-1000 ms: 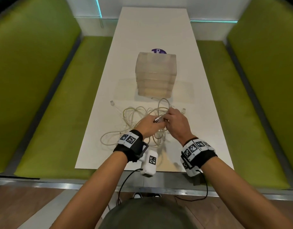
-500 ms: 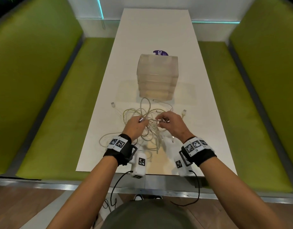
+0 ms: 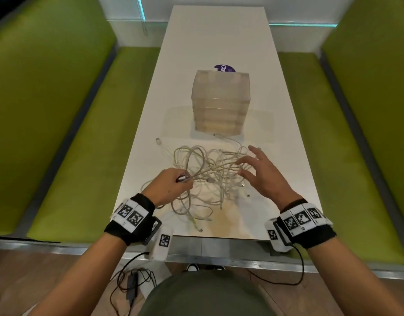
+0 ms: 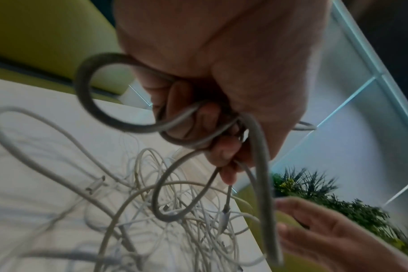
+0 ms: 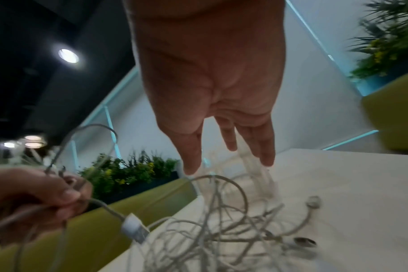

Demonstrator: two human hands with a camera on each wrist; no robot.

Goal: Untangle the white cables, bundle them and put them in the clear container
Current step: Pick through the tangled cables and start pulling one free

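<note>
The white cables (image 3: 203,176) lie in a loose tangle on the white table (image 3: 219,42), just in front of the clear container (image 3: 220,101). On the container's near left, the left hand (image 3: 166,188) pinches several strands, seemingly near a plug. The right hand (image 3: 262,176) hovers with fingers spread over the tangle's right side, gripping nothing.

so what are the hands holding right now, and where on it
Left hand grips white cables just behind a plug end, loops bunched in its fingers. Right hand holds nothing.
</note>
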